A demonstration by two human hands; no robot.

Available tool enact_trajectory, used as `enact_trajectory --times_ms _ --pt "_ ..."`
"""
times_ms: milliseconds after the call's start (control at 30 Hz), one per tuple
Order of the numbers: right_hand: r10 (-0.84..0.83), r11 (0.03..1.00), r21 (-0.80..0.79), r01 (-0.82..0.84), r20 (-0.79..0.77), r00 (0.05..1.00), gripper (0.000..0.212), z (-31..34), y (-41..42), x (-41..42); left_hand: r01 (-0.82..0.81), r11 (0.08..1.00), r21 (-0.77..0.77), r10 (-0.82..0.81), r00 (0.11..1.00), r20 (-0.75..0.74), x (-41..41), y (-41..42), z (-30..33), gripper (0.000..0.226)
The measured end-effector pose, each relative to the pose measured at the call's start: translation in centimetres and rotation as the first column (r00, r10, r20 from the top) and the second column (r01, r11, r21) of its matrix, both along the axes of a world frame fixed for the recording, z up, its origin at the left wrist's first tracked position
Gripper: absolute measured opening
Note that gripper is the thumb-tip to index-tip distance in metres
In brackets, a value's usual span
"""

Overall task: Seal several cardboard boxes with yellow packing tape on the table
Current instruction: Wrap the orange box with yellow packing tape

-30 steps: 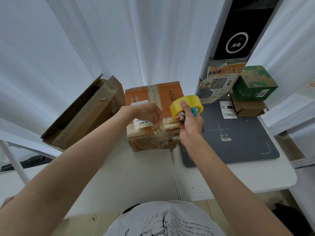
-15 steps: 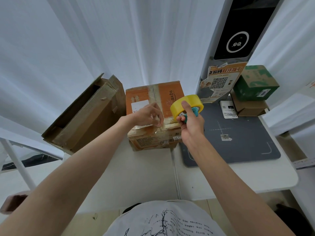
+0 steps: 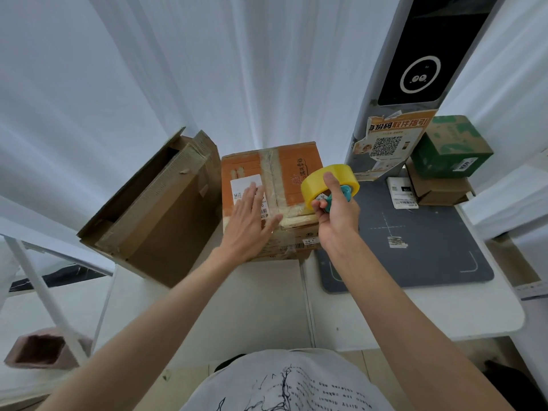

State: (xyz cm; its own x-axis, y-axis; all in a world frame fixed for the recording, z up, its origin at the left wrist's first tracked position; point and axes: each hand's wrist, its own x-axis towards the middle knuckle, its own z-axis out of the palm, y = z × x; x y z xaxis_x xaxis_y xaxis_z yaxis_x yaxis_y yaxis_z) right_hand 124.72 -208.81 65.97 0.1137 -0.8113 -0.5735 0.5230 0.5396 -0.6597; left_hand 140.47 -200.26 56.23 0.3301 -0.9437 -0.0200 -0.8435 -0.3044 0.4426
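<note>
To the left of the orange box (image 3: 271, 185) a big brown carton (image 3: 160, 209) leans with its flaps open, not yet sealed. The orange box stands on the white surface (image 3: 252, 304), in the middle, and an older strip of pale tape runs along its top seam and down the near side.

The left hand (image 3: 252, 221) lies flat on the top of the orange box, fingers straight and a little spread, over the white label. This grip holds nothing; it only presses. I think the step in hand is to smooth the tape end and keep the box from sliding. To do it well, the palm should press firmly along the seam, from the near edge toward the far one, so that no bubble remains.

Just right of the orange box, above its near right corner, the right hand (image 3: 338, 215) is closed on the yellow tape roll (image 3: 327, 180), thumb on the outer face, fingers at the teal dispenser (image 3: 341, 197). I cannot tell whether a strip runs from the roll to the box. The roll should be pulled low and straight, in line with the seam.

Further right of the orange box lie a grey mat (image 3: 415, 250) and a green box (image 3: 450, 146) stacked on a small brown box (image 3: 439, 188).
</note>
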Motion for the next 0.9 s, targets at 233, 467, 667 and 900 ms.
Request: enact_trajectory --times_ms 233,467,667,900 --pt "0.079 0.997 0.0 -0.079 0.043 0.996 0.029 0.8 1.2 0.7 0.051 0.997 0.064 -0.041 0.989 -0.143 0.3 -0.3 0.9 0.091" --pt "0.21 0.977 -0.04 -0.21 -0.01 0.978 0.037 2.5 1.7 0.7 -0.019 0.857 -0.516 -0.195 0.913 -0.358 -0.3 -0.9 8.4 0.045" --pt "0.232 0.973 -0.001 -0.232 -0.013 0.973 0.036 3.0 1.8 0.4 0.313 0.791 -0.526 -0.341 0.939 0.045 -0.2 -0.5 9.7 0.052" --pt "0.229 0.972 0.058 -0.227 -0.036 0.973 0.052 2.4 1.9 0.5 0.464 0.773 -0.433 -0.346 0.88 0.326 -0.2 -0.4 10.3 0.032"
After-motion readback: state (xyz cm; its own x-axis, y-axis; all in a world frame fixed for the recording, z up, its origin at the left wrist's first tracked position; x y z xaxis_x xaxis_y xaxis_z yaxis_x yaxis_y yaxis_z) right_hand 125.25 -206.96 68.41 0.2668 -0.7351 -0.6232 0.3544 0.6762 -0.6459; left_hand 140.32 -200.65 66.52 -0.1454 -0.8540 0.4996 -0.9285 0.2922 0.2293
